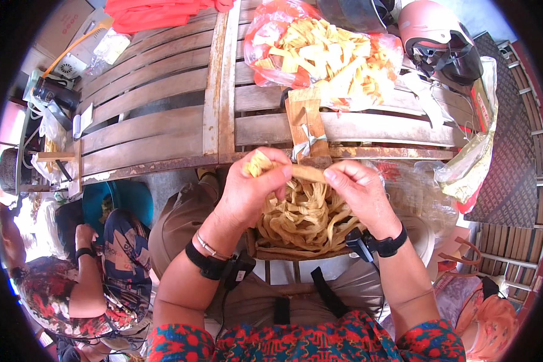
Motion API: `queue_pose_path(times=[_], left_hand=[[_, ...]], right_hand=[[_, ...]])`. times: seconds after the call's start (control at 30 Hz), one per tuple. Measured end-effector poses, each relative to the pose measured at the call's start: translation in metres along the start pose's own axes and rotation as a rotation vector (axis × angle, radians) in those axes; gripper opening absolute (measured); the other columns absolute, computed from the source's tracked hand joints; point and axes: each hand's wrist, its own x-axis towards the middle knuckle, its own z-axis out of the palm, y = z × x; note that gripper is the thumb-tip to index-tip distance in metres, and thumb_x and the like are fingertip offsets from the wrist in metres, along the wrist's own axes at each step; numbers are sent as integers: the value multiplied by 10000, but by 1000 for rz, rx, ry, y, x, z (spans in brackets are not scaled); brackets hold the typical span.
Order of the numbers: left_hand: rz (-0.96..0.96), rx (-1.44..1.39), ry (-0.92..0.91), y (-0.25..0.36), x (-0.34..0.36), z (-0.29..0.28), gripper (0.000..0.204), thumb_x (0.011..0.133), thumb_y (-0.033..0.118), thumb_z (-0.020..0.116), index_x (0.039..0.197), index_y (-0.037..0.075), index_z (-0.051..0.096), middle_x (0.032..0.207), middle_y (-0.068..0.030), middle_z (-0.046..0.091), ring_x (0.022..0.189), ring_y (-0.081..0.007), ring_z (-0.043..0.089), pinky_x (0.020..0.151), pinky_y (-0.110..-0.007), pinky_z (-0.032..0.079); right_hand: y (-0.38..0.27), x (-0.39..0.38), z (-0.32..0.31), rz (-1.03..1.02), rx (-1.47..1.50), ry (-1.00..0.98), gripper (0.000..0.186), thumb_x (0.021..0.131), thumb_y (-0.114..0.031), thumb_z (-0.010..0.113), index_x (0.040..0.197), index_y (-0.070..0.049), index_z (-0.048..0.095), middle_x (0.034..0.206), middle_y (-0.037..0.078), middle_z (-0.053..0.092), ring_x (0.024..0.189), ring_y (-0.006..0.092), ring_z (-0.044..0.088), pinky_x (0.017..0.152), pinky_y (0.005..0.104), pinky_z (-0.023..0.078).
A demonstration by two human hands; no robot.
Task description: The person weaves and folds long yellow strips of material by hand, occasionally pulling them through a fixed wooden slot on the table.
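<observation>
My left hand [253, 190] is closed around a bunched yellow strip, whose crumpled part [258, 164] shows above the fingers. Between my hands a flat, tan-yellow strip [309, 174] is stretched, its other end pinched by the thumb and fingers of my right hand [361, 192]. Just below lies a heap of long, tangled yellow strips [308, 220] in a shallow holder at my lap; their material I cannot tell. Beyond the strip, a wooden board [304, 114] with a pale cloth tie [308, 142] sits at the table's edge.
The slatted wooden table [151, 130] spans the far side. On it are a red plastic bag [326, 54] of yellow strips, a pink helmet [431, 36] and red cloth [157, 13]. A teal tub [133, 199] stands at left, near another person [72, 277]. Someone else sits at right.
</observation>
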Motion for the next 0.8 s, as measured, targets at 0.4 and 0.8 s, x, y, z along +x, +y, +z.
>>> queue_pose_path(times=[0.4,0.8], left_hand=[[127,500,333,-37,57,-4,103,877,110,639,862,61,550,643,46,509,522,-45,437,472,-206,372],[-551,685,-299,-3,-14,47,237,929,201,505,851,11,625,696,-55,623,641,-105,587,591,-244,485]], right_hand=[[19,48,7,-174,-663,428,138,801,-173,699,794,-75,602,716,102,647,623,273,644,575,344,502],[-10,7,14,-933,-288,-48,147,762,-104,705,692,-62,583,571,69,555,457,205,541,432,297,423]])
